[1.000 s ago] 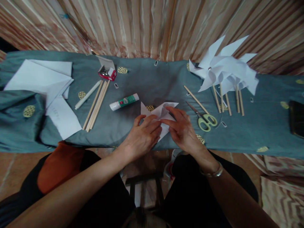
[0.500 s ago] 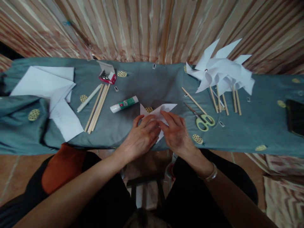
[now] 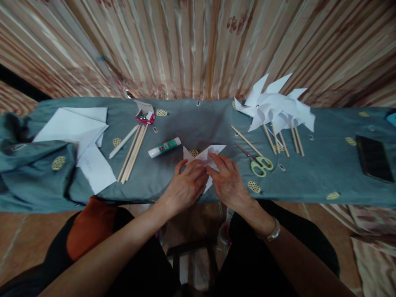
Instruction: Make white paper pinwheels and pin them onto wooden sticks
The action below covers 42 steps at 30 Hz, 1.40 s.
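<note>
A white paper pinwheel [image 3: 213, 151] lies on the cloth in front of me, its pointed corners showing around my fingers. From the left, my left hand [image 3: 187, 181] presses on its middle with curled fingers. My right hand [image 3: 228, 179] grips it from the other side, thumb and fingertips near the centre, close to the left fingers. What lies under the fingertips is hidden. A glue stick [image 3: 164, 147] rests just left of the paper. Right of it are scissors [image 3: 261, 166] with green handles and a single wooden stick [image 3: 246, 140].
Finished pinwheels [image 3: 278, 109] on sticks are piled at the back right. On the left lie white paper sheets [image 3: 69, 123], wooden sticks [image 3: 133, 154], a white candle-like rod [image 3: 124, 141] and a small red box [image 3: 145, 115] of metal pins. A dark phone [image 3: 373, 159] lies far right.
The camera view has tilted, so the table sits lower in the picture and more of the phone shows. Both hands stay on the paper pinwheel with hardly any movement.
</note>
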### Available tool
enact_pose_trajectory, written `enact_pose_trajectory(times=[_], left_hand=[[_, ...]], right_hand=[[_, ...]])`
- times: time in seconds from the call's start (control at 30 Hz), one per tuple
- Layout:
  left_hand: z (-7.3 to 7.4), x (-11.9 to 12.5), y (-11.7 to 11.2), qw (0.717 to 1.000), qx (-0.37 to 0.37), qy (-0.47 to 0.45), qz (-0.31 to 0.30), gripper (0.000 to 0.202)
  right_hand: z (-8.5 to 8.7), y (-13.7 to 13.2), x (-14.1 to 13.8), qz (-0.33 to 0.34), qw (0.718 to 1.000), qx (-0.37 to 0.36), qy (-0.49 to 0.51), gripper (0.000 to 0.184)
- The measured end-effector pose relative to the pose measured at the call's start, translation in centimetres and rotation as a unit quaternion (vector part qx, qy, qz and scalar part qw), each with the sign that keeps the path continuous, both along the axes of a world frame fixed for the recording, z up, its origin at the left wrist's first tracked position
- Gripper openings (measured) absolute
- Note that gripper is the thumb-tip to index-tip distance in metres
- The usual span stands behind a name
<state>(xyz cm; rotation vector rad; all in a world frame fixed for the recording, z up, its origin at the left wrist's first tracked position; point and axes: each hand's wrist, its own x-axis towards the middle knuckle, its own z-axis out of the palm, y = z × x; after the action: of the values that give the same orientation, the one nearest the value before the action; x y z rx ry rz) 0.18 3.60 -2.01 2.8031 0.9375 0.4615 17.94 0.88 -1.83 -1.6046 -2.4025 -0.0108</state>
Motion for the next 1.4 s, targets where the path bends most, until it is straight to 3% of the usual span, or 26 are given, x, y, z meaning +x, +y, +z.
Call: enact_pose_trajectory(times=[0.57, 0.9, 1.13, 1.4], left_hand=[[0.4, 0.0, 0.1, 1.000, -0.009, 0.000, -0.001, 0.022], [0.3, -0.1, -0.1, 0.999, -0.032, -0.005, 0.017, 0.022], [1.0, -0.7, -0.4, 0.999, -0.017, -0.047, 0.009, 0.025], [1.5, -3.2, 0.5, 0.985, -0.030, -0.136, 0.101, 0.028]], right_hand=[[0.3, -0.1, 0.4, -0.027, 0.995, -0.041, 0.083, 0.043], [0.0, -0.1, -0.2, -0.019, 0.998, -0.031, 0.050, 0.041], [-0.3, 0.1, -0.8, -0.008, 0.999, -0.025, 0.038, 0.035], [0.6, -0.1, -0.3, 0.010, 0.997, -0.063, 0.047, 0.036]])
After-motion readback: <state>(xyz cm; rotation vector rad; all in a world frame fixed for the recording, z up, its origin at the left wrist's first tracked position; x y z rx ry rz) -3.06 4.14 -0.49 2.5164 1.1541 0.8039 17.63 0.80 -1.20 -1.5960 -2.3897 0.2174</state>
